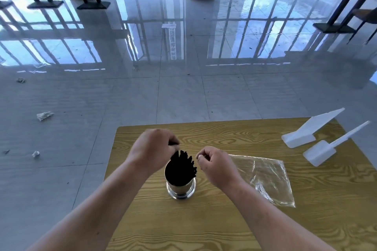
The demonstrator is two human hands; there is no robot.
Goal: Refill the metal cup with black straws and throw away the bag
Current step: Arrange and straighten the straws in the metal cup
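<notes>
A shiny metal cup point(181, 188) stands upright on the wooden table point(224, 220), packed with black straws point(184, 164) that fan out above its rim. My left hand point(152, 150) hovers just above and left of the cup, its fingers curled round the tops of a few straws. My right hand point(216, 164) is right of the cup with fingers curled, and I see nothing in it. The clear plastic bag point(267, 179) lies flat and empty on the table, just right of my right hand.
Two white plastic scoops point(310, 130) point(326, 149) lie at the table's far right corner. Crumpled scraps point(43, 115) dot the glossy tiled floor to the left. Other tables and chairs stand far off by the windows.
</notes>
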